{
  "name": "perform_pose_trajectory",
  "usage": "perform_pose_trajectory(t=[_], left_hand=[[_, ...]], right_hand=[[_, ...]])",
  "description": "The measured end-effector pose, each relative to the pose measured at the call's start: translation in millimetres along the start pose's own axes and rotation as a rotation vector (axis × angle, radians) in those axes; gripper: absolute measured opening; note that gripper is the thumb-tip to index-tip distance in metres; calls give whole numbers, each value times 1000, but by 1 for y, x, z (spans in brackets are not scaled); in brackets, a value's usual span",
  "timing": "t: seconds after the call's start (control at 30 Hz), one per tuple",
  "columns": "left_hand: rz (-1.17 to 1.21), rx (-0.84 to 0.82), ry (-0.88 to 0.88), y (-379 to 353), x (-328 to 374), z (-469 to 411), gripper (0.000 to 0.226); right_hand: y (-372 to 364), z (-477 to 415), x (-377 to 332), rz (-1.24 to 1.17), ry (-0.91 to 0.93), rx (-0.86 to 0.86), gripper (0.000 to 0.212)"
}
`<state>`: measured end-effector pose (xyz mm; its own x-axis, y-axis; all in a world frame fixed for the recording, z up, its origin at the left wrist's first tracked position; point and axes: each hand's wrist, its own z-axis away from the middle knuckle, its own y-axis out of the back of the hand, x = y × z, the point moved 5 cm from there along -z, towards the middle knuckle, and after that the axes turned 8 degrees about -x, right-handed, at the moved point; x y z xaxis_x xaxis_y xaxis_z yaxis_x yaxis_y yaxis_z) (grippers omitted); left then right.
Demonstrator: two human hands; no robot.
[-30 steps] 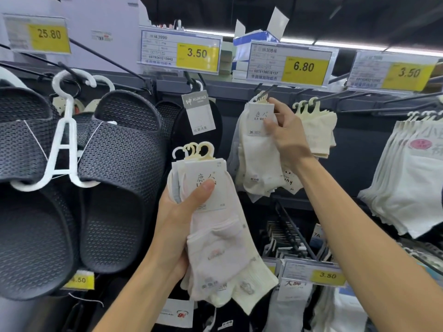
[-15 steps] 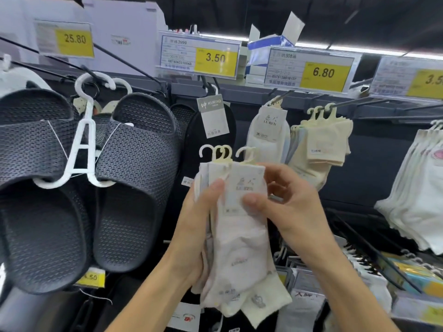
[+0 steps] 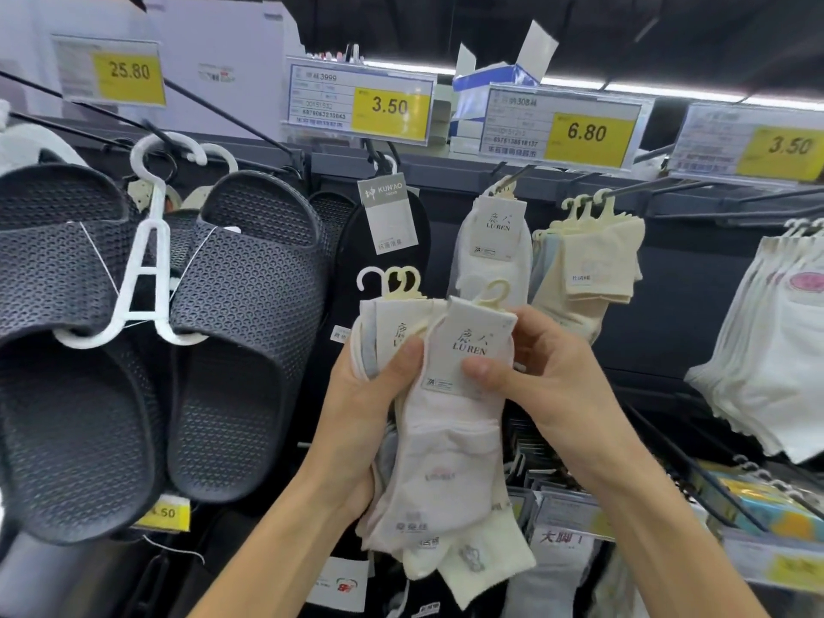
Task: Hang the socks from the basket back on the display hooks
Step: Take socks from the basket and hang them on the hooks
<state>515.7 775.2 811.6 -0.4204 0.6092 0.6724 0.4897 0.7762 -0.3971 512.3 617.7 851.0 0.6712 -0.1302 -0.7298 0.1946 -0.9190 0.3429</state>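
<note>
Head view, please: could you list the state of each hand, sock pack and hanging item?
Left hand: gripping the sock bundle.
Right hand: pinching the front sock pack, fanned off the bundle.
White LU REN socks: hanging on a hook.
Cream socks: hanging.
Black slippers: hanging, paired on a white hanger.
</note>
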Motion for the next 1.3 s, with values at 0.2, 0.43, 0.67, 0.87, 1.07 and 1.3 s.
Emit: perform_pose_trajectory(t=[0.2,0.43,0.67,0.87,1.07,1.3], left_hand=[[-52,84,66,10,2,2,27],[-40,13,117,1,-3,2,31],[-45,-13,144,1,-7,0,42],[-73,-4,177,5,-10,-2,37],[-10,40,245,11,-14,-1,39],[-73,-23,99,3,-13,-8,34]], right_hand=[[44,-13,3,-244,32,295,27],[85,-74,2,136,-38,489,38],[75,-110,4,239,-35,345,63],[72,-117,15,298,-78,304,68],[61,-84,-1,605,-54,443,69],[-12,-2,-7,310,59,117,52]])
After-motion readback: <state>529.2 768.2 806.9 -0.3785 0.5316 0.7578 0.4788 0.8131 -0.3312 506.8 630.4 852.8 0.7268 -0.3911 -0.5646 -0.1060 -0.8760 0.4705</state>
